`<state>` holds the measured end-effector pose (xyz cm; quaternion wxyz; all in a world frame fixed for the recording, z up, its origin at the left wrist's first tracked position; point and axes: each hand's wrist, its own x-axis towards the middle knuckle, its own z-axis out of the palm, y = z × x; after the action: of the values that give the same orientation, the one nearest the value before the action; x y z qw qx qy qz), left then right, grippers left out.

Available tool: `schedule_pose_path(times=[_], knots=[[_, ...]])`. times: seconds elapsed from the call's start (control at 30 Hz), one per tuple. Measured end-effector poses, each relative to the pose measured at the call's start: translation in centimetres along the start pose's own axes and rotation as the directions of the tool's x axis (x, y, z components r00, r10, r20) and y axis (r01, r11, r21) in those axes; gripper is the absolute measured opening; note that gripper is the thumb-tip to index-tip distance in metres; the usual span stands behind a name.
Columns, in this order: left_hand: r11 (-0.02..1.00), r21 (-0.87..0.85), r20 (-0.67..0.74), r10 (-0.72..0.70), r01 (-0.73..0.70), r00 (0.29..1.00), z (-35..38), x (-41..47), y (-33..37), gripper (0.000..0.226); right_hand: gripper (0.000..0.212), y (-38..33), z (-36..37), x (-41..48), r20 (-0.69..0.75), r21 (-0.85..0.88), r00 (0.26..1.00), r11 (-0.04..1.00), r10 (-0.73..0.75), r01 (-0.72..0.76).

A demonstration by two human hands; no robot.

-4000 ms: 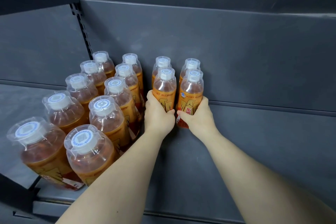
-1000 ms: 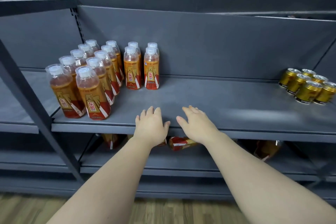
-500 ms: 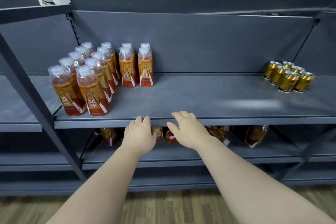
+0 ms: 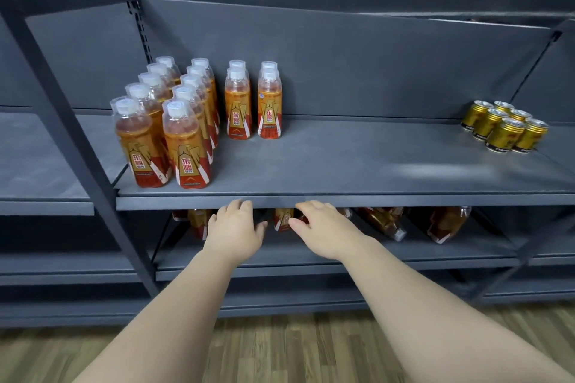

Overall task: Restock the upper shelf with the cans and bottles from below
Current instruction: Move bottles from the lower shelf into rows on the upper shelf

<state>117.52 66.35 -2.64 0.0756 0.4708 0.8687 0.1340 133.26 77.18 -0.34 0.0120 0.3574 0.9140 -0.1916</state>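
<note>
upper shelf (image 4: 357, 165): dark grey, across the centre of the frame. Its middle stretch is bare, likely the slot being filled.
standing bottles (image 4: 174, 121): left end of the upper shelf, two rows running front to back. Upright, labels forward, packed close. Reads as finished stock, faced for display.
bottle pair rows (image 4: 253, 102): just right of those, two short files near the back panel with a small gap between them. Probably new rows built from the back forward.
cans (image 4: 504, 130): gold upright cluster at the far right of the upper shelf, well apart from the bottles, so the kinds are kept separate.
lower shelf (image 4: 311, 255): directly beneath, below centre. This is the stock source.
lying bottles (image 4: 385, 222): on their sides, right of centre on the lower shelf, partly hidden by the upper shelf's front lip. Loose and unsorted, so still to move. Count cannot be told.
near bottle (image 4: 282, 218): label shows in the gap between the hands, under the lip. Upright or tilted cannot be told. Likely the next pick.
left hand (image 4: 235, 232): centre frame, palm down, fingers extended and slightly spread, empty. Fingertips are level with the lip. Contact cannot be told.
right hand (image 4: 326, 230): palm down, fingers relaxed and uncurled, holding nothing. Thumb is close to the near bottle. Touch cannot be told.
step: judged a two-handed reach for more bottles.
risk: clearance under the lip is low, and a nudged lying bottle may roll.
</note>
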Motion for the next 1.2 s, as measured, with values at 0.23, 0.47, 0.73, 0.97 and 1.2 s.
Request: schedule_pose_path(times=[0.23, 0.47, 0.73, 0.97, 1.2], knots=[[1.000, -0.030, 0.026, -0.007, 0.008, 1.000, 1.1, -0.7, -3.8, 0.052, 0.062, -2.3, 2.6, 0.8, 0.047, -0.021, 0.999, 0.999, 0.025, -0.024], [1.000, -0.004, 0.060, -0.021, 0.021, 0.998, 0.9, -1.5, -6.2, 0.056, 0.064, -4.0, 4.0, 0.7, 0.093, -0.042, 0.993, 0.997, 0.074, -0.071], [0.999, -0.031, 0.115, -0.035, 0.039, 0.993, 2.3, -2.2, -7.7, 0.054, 0.065, -4.9, 5.5, 0.2, 0.151, -0.052, 0.984, 0.995, 0.092, -0.085], [0.999, -0.031, 0.137, -0.041, 0.045, 0.990, 3.5, -1.8, -7.4, 0.055, 0.065, -3.8, 6.3, 0.6, 0.168, -0.058, 0.980, 0.993, 0.110, -0.102], [0.999, 0.004, 0.162, -0.046, 0.046, 0.986, 4.1, -0.3, -6.7, 0.060, 0.065, -1.7, 6.4, 2.1, 0.183, -0.024, 0.973, 0.990, 0.142, -0.139]])
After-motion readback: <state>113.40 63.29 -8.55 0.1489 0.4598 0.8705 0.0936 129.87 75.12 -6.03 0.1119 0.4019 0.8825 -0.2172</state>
